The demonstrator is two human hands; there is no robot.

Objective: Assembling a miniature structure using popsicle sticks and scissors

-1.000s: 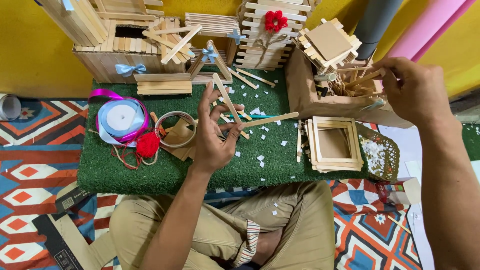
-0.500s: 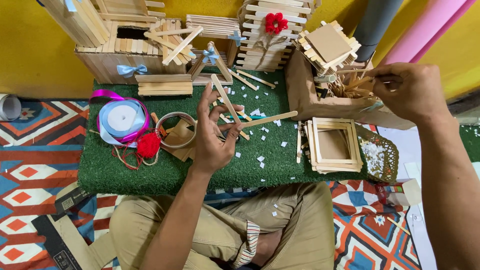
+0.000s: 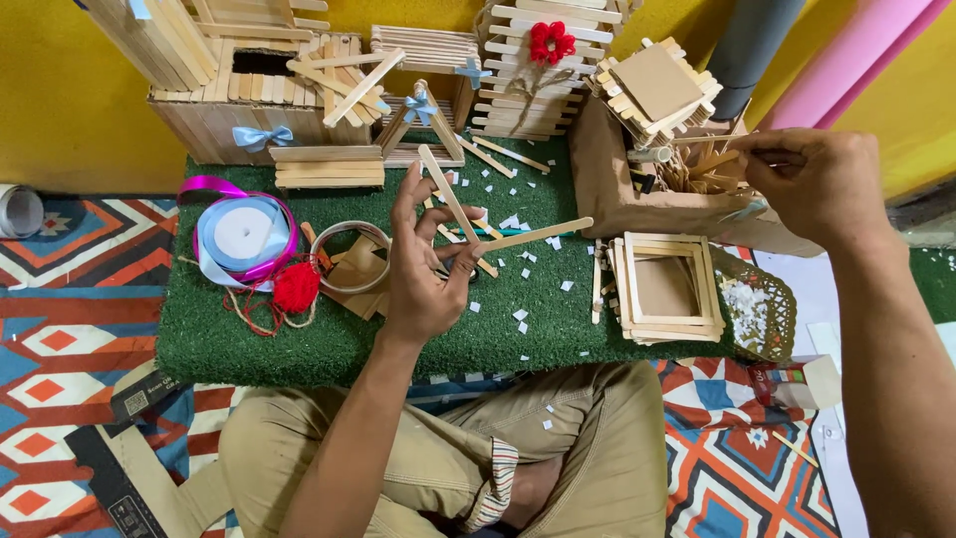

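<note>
Wooden sticks point(image 3: 498, 224) pinched in your left hand point(image 3: 423, 279) ran toward two o'clock; your right hand point(image 3: 817, 184) pinched another stick point(image 3: 719, 159) at the box point(image 3: 637, 199).

Matt wooden sticks point(image 3: 453, 204), fuzzy green turf mat point(image 3: 329, 339), glossy ribbon spool point(image 3: 242, 234).

Between the ribbon spool point(image 3: 242, 235) and the square stick frame point(image 3: 665, 289) the green mat point(image 3: 329, 339) lies passable, while stick houses point(image 3: 249, 90) block the back.
</note>
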